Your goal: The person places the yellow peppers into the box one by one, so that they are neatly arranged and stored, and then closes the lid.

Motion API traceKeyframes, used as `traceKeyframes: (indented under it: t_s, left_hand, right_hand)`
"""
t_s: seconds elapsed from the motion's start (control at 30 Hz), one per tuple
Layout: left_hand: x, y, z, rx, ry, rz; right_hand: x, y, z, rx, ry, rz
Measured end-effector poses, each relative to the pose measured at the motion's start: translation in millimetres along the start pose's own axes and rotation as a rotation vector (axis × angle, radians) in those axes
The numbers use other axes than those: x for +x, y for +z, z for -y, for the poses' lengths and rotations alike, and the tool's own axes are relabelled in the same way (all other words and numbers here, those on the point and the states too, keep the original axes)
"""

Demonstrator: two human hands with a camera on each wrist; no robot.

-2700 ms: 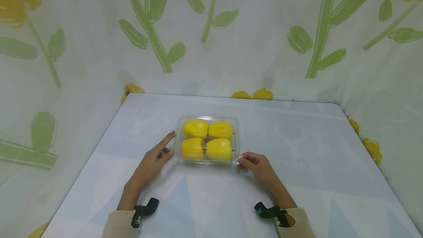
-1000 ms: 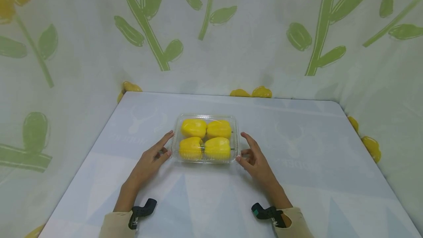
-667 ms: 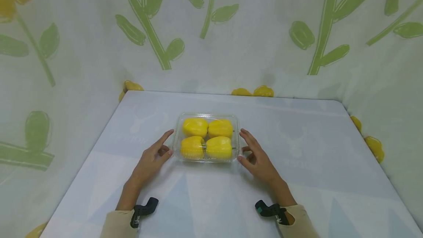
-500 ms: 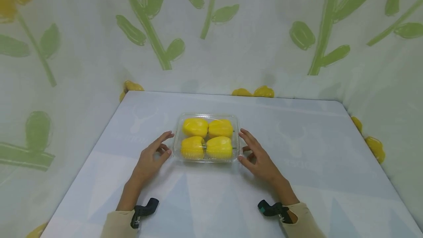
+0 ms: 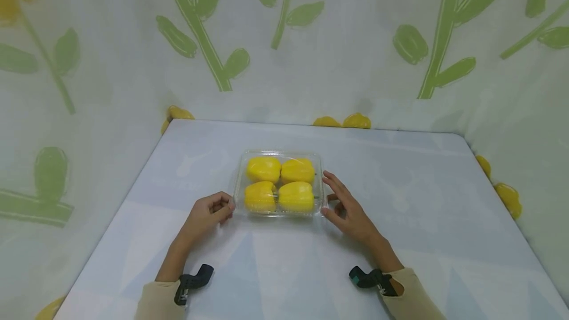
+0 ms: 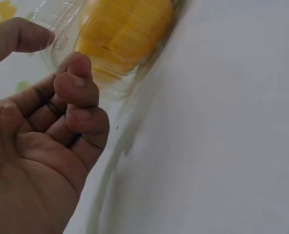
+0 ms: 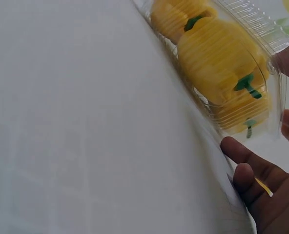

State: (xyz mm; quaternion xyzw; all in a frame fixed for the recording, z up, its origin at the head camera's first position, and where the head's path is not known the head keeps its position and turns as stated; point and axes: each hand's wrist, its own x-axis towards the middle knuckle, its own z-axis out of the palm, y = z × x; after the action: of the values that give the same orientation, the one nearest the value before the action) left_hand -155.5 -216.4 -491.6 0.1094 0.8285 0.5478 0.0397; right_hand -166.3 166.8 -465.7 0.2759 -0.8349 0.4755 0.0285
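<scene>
A clear plastic clamshell box [image 5: 281,154] rests on the table, holding several yellow bell peppers [image 5: 295,197] in two rows. Green stems show on the peppers [image 7: 217,56] in the right wrist view. At the box's near left corner, my left hand [image 5: 205,216] pinches the rim between thumb and index finger, its other fingers curled. The left wrist view shows this hand [image 6: 47,131] close against the box edge [image 6: 60,43]. My right hand [image 5: 352,217] lies along the right side, fingers extended, its thumb touching the near right corner; the right wrist view shows its fingers spread.
The box stands mid-table on a pale cloth-covered table [image 5: 400,177] with faint blue triangles. A curtain [image 5: 346,53] printed with green leaves and yellow flowers surrounds the far and side edges. Black wrist cameras [image 5: 195,280] sit on both wrists.
My right hand lets go of the near right corner it pinched earlier and its fingers extend along the side. My left index finger, extended before, now curls down to the near left corner.
</scene>
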Motion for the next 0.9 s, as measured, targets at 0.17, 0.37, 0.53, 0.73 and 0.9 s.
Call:
traceKeyframes:
  t_s: [0.17,0.37,0.53,0.73,0.9]
  left_hand:
    - [1.5,-4.0,-3.8,-0.134,-0.131,0.108]
    - [-0.2,-5.4,-5.0,-0.233,-0.197,0.140]
    - [-1.9,-6.0,-6.8,-0.293,-0.222,0.132]
    - [-2.2,-2.2,-6.0,-0.386,-0.272,0.098]
    - [-2.8,1.9,-7.7,-0.435,-0.261,0.077]
  right_hand:
    - [0.1,-1,8,0.005,0.007,-0.006]
    - [-0.4,0,9,0.023,0.000,0.000]
    - [-0.1,3,6,0.027,0.018,0.002]
    - [-3.3,9,-17,0.018,0.032,-0.006]
    - [-6.1,10,-33,0.014,0.035,0.000]
